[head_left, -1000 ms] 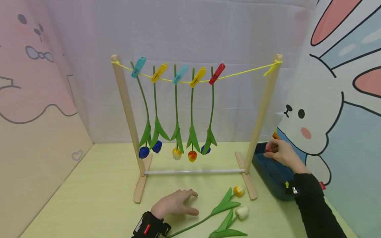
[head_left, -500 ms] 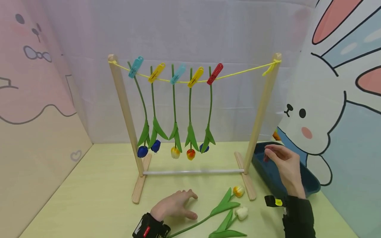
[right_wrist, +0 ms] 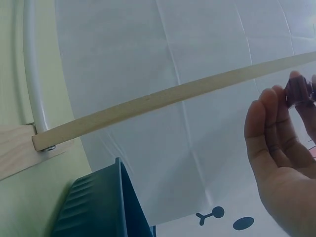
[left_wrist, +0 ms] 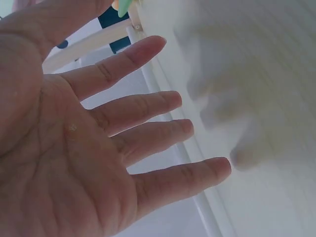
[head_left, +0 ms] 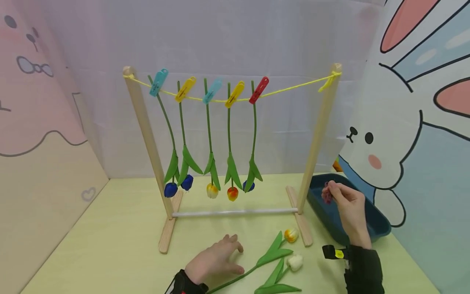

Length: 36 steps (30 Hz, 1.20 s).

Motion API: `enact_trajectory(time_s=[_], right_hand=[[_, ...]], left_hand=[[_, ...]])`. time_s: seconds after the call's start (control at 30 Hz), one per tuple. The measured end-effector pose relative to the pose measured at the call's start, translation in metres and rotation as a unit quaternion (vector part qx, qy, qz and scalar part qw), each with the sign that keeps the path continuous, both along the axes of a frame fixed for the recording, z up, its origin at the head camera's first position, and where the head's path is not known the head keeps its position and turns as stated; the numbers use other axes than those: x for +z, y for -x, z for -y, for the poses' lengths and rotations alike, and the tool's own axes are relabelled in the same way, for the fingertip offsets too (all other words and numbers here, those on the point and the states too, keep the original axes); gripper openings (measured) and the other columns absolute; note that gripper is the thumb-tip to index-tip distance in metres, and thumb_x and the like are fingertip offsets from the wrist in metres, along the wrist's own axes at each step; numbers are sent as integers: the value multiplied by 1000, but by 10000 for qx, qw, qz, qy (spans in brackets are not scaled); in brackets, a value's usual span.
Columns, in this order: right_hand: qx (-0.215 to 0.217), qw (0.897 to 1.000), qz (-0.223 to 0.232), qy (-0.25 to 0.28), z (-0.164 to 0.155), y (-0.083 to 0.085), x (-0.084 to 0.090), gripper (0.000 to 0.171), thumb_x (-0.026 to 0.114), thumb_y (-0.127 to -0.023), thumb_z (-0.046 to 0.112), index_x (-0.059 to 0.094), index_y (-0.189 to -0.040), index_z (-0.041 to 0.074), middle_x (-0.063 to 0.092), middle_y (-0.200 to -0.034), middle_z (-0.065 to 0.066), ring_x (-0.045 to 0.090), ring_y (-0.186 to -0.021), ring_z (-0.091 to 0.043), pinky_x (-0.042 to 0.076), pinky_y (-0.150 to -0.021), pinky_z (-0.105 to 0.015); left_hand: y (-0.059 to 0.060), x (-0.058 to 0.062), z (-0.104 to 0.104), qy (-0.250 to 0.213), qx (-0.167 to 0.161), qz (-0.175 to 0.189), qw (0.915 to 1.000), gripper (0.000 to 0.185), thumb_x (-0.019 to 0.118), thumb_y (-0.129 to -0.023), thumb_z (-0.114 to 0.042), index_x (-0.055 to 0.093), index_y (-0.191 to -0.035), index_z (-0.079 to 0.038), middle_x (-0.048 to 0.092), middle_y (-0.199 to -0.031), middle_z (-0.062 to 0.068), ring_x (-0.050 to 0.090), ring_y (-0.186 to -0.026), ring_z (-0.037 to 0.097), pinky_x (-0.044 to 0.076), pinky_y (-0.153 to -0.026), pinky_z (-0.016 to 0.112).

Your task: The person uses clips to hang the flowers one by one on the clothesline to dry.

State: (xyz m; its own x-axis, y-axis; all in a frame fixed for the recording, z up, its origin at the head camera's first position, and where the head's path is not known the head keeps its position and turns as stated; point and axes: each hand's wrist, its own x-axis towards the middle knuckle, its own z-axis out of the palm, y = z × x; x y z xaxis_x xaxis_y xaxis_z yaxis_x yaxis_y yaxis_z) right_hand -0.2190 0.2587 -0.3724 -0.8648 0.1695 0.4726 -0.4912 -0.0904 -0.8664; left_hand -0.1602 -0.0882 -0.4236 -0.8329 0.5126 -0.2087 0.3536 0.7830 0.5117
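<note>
At the lower right of the head view, the right hand [head_left: 349,208] hovered over the dark blue bin [head_left: 378,222], its fingertips pinching a small dark red clip [head_left: 327,194] held just above the bin's inside. From the right wrist view the clip [right_wrist: 297,91] showed between thumb and fingers, with the wooden post [right_wrist: 168,98] running across behind it. Low in the middle of the head view, the left hand [head_left: 216,263] rested palm down on the pale green table [head_left: 110,228], fingers spread and relaxed, holding nothing. Just to its right lay two tulips [head_left: 282,261], stems towards the bottom edge. Across the centre stood the rack [head_left: 147,134], its yellow string [head_left: 293,86] carrying five pegs [head_left: 213,91] with five tulips hanging head down.
</note>
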Motion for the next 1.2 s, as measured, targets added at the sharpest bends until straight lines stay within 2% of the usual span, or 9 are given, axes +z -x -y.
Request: enact_trajectory(time_s=[0.17,0.27,0.37,0.57,0.7,0.83,0.93,1.1,1.2], right_hand=[[19,9992,-132,378,3,-1,0,27,54,-103,3,70,-86,-10,70,-75,-1,60,-65,-13,52,-61,-19],[74,9989,-192,421,5,0,-1,29,53,-103,3,69,-84,-12,70,-74,-2,58,-64,-13,50,-60,-20],[97,9989,-259,388,7,1,-4,28,53,-102,1,68,-84,-14,69,-74,-2,56,-63,-13,49,-59,-20],[184,9977,-551,342,8,1,-7,21,53,-101,-4,68,-89,-10,70,-77,-3,57,-64,-14,48,-58,-21],[240,9973,-588,372,8,0,-7,15,53,-100,-6,67,-99,-10,71,-81,-3,62,-68,-13,51,-59,-20],[247,9978,-489,371,9,0,-5,16,53,-100,-5,66,-110,-7,72,-84,-2,64,-70,-12,52,-60,-20],[203,9985,-393,331,9,0,-4,20,54,-100,-5,66,-116,-8,75,-86,-1,66,-71,-11,54,-62,-20],[23,9993,-293,238,10,1,-3,22,56,-99,-4,67,-118,-10,77,-91,1,71,-79,-9,58,-70,-17],[-43,9993,-295,226,10,1,-4,23,57,-99,-4,66,-118,-12,78,-93,0,73,-82,-10,59,-75,-17]], left_hand=[[-7,0,-4,296,-277,-757,9963,24,84,-82,-30,65,-88,-18,63,-119,2,63,-105,17,56,-83,27],[-9,-1,-4,314,-253,-922,9949,22,85,-80,-28,64,-79,-20,58,-103,-4,54,-85,7,50,-72,21],[-11,-1,-3,314,-173,-883,9955,22,85,-80,-30,65,-77,-21,51,-93,-7,46,-77,5,44,-64,21],[-12,-4,-6,457,-180,-983,9939,25,85,-77,-34,63,-72,-24,51,-79,-11,53,-90,12,44,-65,25],[-12,-8,-8,475,-337,-969,9936,25,85,-78,-29,63,-67,-24,52,-66,-14,59,-106,20,55,-81,37],[-11,-10,-8,470,-426,-1021,9927,24,86,-78,-22,65,-66,-21,52,-61,-15,61,-102,16,52,-102,42],[-10,-8,-7,465,-404,-1021,9929,21,85,-79,-18,67,-67,-20,54,-63,-14,62,-101,16,52,-105,38],[-9,-7,-5,467,-265,-955,9940,17,83,-80,-15,70,-69,-18,60,-73,-9,60,-122,30,59,-87,44],[-9,-6,-2,488,-299,-1039,9929,16,83,-80,-15,71,-69,-17,61,-77,-8,62,-120,29,59,-87,41]])
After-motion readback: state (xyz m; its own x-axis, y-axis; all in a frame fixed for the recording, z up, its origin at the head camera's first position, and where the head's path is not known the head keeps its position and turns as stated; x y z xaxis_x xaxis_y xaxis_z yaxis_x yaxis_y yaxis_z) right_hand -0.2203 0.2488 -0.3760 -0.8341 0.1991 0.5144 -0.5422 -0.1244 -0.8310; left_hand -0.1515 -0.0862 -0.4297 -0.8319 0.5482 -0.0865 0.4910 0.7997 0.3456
